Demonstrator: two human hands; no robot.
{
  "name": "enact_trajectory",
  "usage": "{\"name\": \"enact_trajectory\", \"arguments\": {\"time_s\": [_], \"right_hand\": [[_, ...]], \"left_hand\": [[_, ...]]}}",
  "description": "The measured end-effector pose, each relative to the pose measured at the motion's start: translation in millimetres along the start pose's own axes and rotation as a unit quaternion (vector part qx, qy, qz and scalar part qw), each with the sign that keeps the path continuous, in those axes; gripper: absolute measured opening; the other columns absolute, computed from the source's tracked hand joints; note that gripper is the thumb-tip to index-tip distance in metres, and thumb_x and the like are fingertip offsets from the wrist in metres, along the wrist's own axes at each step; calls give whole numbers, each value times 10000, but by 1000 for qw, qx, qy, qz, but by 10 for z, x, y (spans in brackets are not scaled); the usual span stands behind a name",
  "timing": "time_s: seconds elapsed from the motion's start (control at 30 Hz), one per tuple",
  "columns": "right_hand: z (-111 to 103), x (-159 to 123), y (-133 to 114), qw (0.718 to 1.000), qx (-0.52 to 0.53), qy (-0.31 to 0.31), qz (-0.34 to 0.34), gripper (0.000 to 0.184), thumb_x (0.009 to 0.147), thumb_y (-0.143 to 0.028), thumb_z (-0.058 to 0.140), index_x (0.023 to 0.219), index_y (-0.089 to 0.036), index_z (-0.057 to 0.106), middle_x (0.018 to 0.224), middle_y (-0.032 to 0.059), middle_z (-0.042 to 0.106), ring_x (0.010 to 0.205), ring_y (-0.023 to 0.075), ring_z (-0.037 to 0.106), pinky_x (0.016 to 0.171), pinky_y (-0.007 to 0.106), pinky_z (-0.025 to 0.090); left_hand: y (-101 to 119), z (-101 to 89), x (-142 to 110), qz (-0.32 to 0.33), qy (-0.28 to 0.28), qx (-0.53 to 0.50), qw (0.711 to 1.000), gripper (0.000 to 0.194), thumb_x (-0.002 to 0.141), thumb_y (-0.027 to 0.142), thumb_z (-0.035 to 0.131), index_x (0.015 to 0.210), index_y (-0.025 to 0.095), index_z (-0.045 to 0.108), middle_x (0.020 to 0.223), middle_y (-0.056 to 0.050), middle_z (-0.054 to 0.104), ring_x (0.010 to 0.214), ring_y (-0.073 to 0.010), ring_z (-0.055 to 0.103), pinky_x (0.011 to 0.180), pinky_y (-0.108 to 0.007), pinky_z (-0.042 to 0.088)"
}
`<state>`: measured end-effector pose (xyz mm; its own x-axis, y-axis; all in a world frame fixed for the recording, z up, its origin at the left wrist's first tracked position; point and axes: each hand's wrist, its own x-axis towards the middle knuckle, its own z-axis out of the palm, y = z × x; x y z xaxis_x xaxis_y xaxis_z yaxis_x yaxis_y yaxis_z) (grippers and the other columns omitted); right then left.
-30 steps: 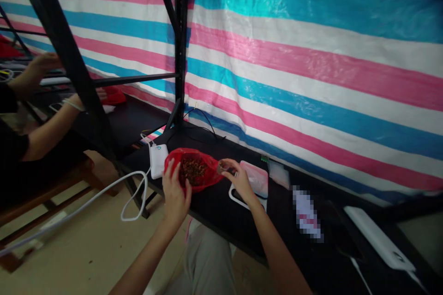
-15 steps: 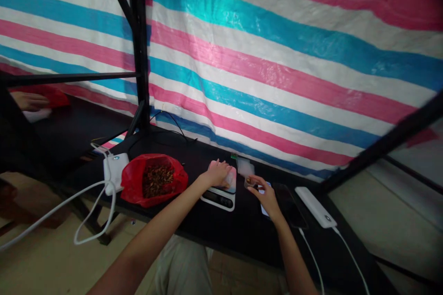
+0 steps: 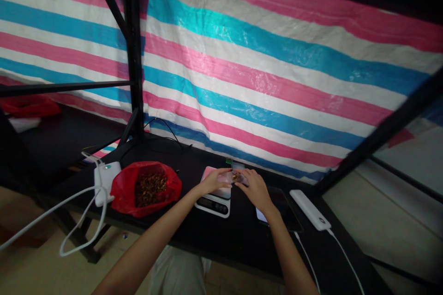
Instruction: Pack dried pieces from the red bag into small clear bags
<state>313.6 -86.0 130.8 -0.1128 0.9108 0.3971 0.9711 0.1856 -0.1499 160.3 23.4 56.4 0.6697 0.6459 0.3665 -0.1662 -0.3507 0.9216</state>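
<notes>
Both my hands meet above a small white kitchen scale with a pink top on the black table. My left hand is closed on a small clear plastic bag. My right hand pinches a small brown item at the bag's mouth. To the left lies an open red plastic bag full of brown dried pieces.
A white charger block with a looping white cable sits left of the red bag. A dark phone and a white power bank lie to the right. Black rack posts stand against the striped tarp. Another red bag is far left.
My hands left the red bag and came to the scale. The left hand lifted the clear bag off the scale top, and the right hand brought the brown item to it.
</notes>
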Motion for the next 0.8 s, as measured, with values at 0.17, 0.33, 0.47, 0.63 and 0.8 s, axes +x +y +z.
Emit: {"name": "enact_trajectory", "arguments": {"time_s": [0.17,0.33,0.47,0.63,0.8], "right_hand": [[-161,134,-163,990,-122,-12,-68,350,807,-216,564,1153,-261,532,1090,53,580,999,222,489,817,343,355],[-245,260,-258,963,-212,-39,-163,307,815,-148,537,1109,-238,550,1048,71,579,1001,236,470,799,351,324],[-250,325,-307,944,-247,-66,-208,325,824,-107,497,1127,-218,533,1018,78,583,963,239,470,777,351,321],[-261,325,-293,938,-255,-65,-226,350,837,-81,444,1150,-213,525,1069,88,583,981,248,465,792,364,314],[-315,268,-277,964,-218,10,-153,360,843,-129,459,1188,-214,514,1116,106,589,997,271,481,801,392,299]], "left_hand": [[105,0,-40,-10,9,-34,999,554,587,267,743,1097,111,596,1103,-123,627,1028,-249,569,948,-398,401],[148,-21,-42,-31,9,-59,998,513,569,263,747,1039,100,620,1027,-103,656,970,-231,584,915,-376,417],[189,-44,-49,-28,-12,-67,997,441,603,285,722,992,96,635,980,-95,665,905,-207,597,865,-341,438],[184,-104,-38,-27,-23,-24,999,483,629,280,704,1065,100,603,1035,-113,647,900,-197,601,835,-322,450],[150,-85,5,-11,-11,261,965,530,636,334,713,1117,155,578,1096,-110,610,1020,-257,549,929,-413,388]]}}
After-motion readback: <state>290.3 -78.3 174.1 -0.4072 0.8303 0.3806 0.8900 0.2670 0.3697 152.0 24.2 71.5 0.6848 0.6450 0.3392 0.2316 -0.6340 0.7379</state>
